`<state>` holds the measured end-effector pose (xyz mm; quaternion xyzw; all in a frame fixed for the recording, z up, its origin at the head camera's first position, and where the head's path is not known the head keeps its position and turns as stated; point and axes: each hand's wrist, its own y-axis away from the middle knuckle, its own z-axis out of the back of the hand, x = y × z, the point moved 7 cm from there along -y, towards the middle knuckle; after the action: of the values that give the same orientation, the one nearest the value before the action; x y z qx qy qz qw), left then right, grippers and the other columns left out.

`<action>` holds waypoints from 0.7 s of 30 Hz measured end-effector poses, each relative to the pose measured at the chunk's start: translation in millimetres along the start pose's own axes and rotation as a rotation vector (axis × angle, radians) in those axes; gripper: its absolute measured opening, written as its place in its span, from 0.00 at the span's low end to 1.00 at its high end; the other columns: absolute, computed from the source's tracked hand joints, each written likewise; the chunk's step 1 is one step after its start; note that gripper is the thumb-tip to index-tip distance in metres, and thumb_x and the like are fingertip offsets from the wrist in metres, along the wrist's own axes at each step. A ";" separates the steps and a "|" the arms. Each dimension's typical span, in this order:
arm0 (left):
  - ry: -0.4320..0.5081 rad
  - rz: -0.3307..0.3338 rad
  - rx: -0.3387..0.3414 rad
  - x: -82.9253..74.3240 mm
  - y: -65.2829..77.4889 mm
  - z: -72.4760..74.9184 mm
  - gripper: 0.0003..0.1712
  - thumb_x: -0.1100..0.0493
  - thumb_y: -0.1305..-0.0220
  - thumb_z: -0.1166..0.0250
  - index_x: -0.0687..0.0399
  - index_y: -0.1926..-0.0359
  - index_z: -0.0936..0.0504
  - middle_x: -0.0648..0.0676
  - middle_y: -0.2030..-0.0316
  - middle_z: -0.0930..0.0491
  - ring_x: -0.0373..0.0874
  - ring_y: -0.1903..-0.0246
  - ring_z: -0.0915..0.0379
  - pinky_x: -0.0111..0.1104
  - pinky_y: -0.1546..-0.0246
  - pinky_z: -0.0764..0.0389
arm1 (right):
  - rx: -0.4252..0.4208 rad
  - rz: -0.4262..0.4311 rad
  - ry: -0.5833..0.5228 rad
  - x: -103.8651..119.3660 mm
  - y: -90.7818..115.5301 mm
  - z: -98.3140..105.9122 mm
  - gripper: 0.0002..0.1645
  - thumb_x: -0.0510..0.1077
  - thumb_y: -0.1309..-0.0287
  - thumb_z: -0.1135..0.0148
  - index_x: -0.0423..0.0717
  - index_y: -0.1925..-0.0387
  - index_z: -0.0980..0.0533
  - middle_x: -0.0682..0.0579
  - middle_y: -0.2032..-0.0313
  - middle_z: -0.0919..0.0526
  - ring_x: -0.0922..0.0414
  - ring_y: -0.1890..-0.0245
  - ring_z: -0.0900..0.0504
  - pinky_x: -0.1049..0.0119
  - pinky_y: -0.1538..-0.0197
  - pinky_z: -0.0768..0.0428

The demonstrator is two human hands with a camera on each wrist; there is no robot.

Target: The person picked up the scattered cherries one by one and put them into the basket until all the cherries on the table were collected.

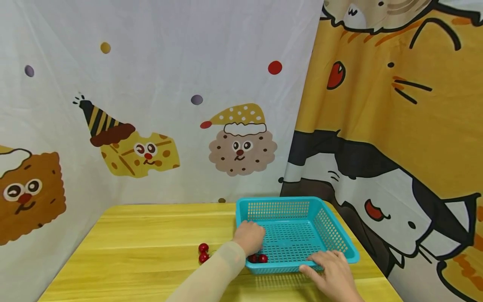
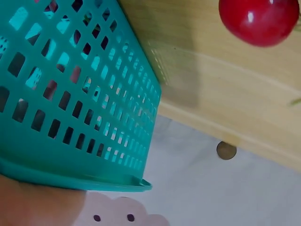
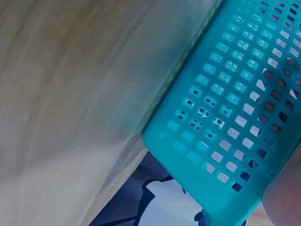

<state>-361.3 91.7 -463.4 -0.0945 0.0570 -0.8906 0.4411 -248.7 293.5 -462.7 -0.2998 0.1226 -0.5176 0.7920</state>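
Observation:
A turquoise plastic basket (image 1: 288, 265) with slotted walls stands on the wooden table. Over its left rim reaches my left hand (image 1: 249, 235), with the fingers down inside and hidden; I cannot tell whether they hold anything. Two dark red cherries (image 1: 263, 258) lie in the near left corner of the basket, below that hand. Left of the basket, two more cherries (image 1: 203, 248) rest on the table beside my left forearm, one large in the left wrist view. My right hand (image 1: 332, 270) holds the near rim toward the right, thumb outside and fingers over the edge.
The yellow wood-grain table (image 1: 151, 235) extends left of the basket and ends at the back against a white cloth (image 1: 158, 63) printed with cartoon food. A cartoon cat curtain (image 1: 362, 105) hangs along the right side, close to the basket.

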 end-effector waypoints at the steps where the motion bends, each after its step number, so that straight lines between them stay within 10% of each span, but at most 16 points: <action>1: 0.022 -0.008 -0.012 0.2 1.2 2.5 0.14 0.40 0.46 0.27 0.42 0.72 0.15 0.42 0.75 0.18 0.41 0.70 0.25 0.37 0.61 0.21 | 0.003 0.000 -0.002 0.0 0.4 -0.4 0.13 0.60 0.49 0.28 0.60 0.66 0.17 0.64 0.68 0.19 0.62 0.66 0.24 0.53 0.52 0.30; 8: 0.233 -0.015 -0.250 26.9 10.0 29.9 0.18 0.43 0.37 0.32 0.47 0.53 0.15 0.46 0.55 0.18 0.45 0.54 0.28 0.44 0.47 0.24 | 0.014 -0.016 -0.009 -1.5 2.2 -2.3 0.12 0.60 0.47 0.29 0.60 0.65 0.17 0.65 0.66 0.20 0.62 0.64 0.25 0.53 0.47 0.32; 14: 0.423 0.170 -0.349 92.5 35.8 42.4 0.21 0.47 0.34 0.33 0.53 0.46 0.19 0.53 0.45 0.25 0.48 0.46 0.32 0.45 0.45 0.24 | 0.008 -0.012 -0.007 -0.2 2.6 -0.9 0.13 0.60 0.48 0.29 0.60 0.65 0.17 0.63 0.67 0.19 0.62 0.66 0.25 0.53 0.51 0.31; 21: 0.641 0.326 -0.152 152.0 95.9 8.9 0.18 0.51 0.33 0.34 0.48 0.45 0.18 0.54 0.42 0.25 0.50 0.48 0.28 0.48 0.49 0.21 | 0.004 -0.008 0.001 -0.6 2.1 1.3 0.14 0.62 0.49 0.29 0.59 0.66 0.16 0.62 0.69 0.18 0.62 0.67 0.24 0.53 0.55 0.30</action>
<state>-375.2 -87.5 -454.5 0.1674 0.2725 -0.7862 0.5288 -246.8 295.1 -463.0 -0.2983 0.1209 -0.5210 0.7905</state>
